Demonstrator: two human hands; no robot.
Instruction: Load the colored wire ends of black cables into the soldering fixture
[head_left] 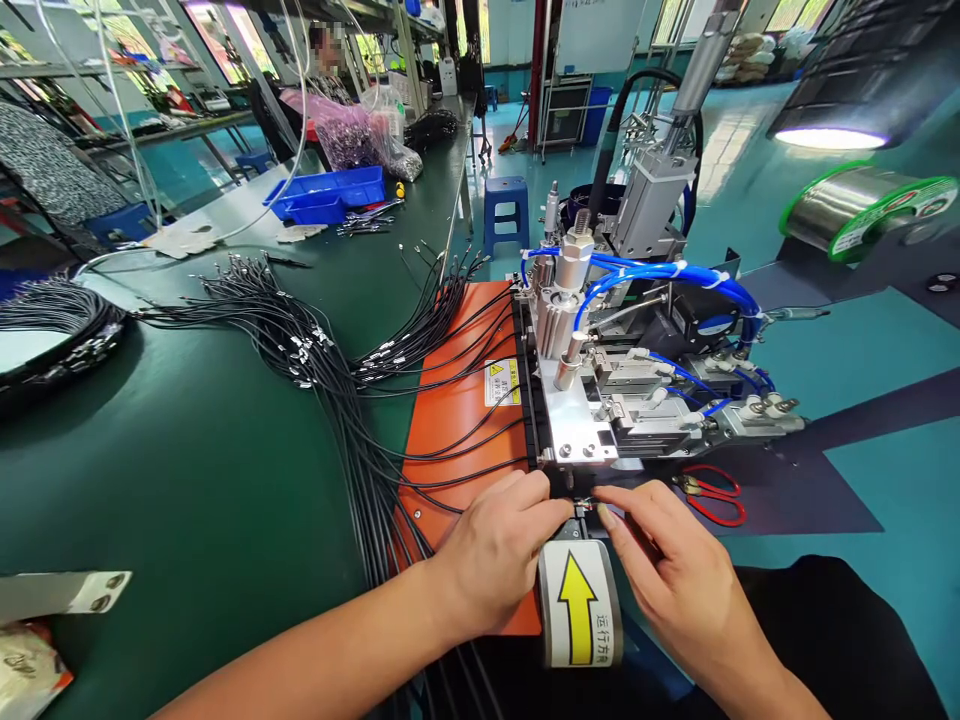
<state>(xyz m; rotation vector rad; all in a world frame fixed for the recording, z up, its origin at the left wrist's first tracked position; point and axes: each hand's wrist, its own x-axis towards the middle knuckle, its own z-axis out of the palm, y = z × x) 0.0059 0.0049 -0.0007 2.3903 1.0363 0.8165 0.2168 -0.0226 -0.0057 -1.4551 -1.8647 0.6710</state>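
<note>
My left hand point(506, 545) is closed at the front of the machine, its fingers curled and thumb pressed forward, with a black cable point(439, 505) running into it. My right hand point(671, 560) faces it from the other side. Its thumb and forefinger pinch thin wires point(583, 504) at the cable's end; their detail is too small to make out. Just below the fingertips is a rounded guide with a yellow arrow label point(577, 603). The machine point(574, 400), with metal cylinders and blue air hoses, stands right beyond both hands. More black cables lie across its orange plate point(465, 420).
A thick bundle of black cables point(300, 340) with small connectors spreads over the green table point(225, 520). Red-handled scissors point(712, 493) lie right of the machine. Blue bins point(330, 195) stand farther back. A solder spool point(862, 210) and a lamp point(862, 80) hang at upper right.
</note>
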